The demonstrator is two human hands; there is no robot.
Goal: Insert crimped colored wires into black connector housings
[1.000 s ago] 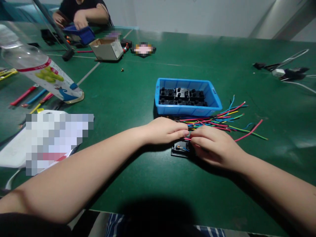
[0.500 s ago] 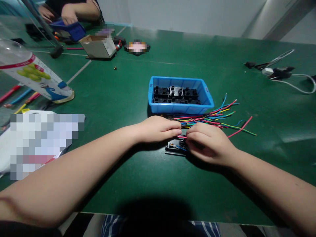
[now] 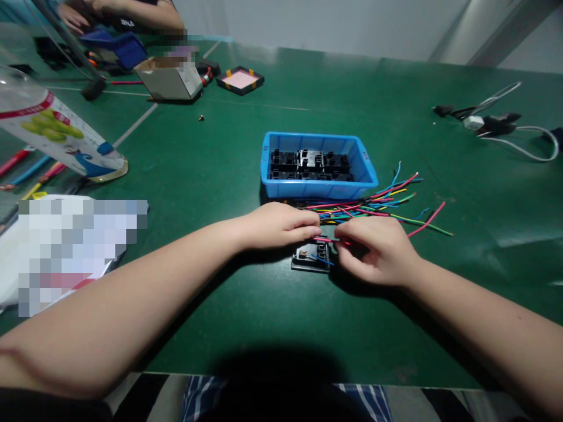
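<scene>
A small black plastic part (image 3: pixel 309 264) lies on the green table, with a short blue wire (image 3: pixel 322 259) in it. Over its upper edge, my left hand (image 3: pixel 288 227) pinches the end of a red wire (image 3: pixel 324 240). Just right of the part, my right hand (image 3: pixel 379 249) is curled, its thumb and forefinger slightly apart around the same wire; whether they touch it is hard to tell. Beyond both hands spreads a bundle of coloured wires (image 3: pixel 373 206). Behind that stands a blue bin (image 3: pixel 321 189) holding several black parts (image 3: pixel 310 159).
At the left are a bottle (image 3: pixel 65 135), thick cables (image 3: pixel 26 167) and a white bag (image 3: pixel 26 252). A white box (image 3: pixel 169 79), a black tray (image 3: pixel 240 80) and a person's arm (image 3: pixel 149 16) are farther back. A cable with a plug (image 3: pixel 492 124) lies at the right.
The fingers of my right hand have parted a little and uncovered more of the black part and the red wire. My left hand keeps its place. The other person's hand has moved up from the dark blue bin.
</scene>
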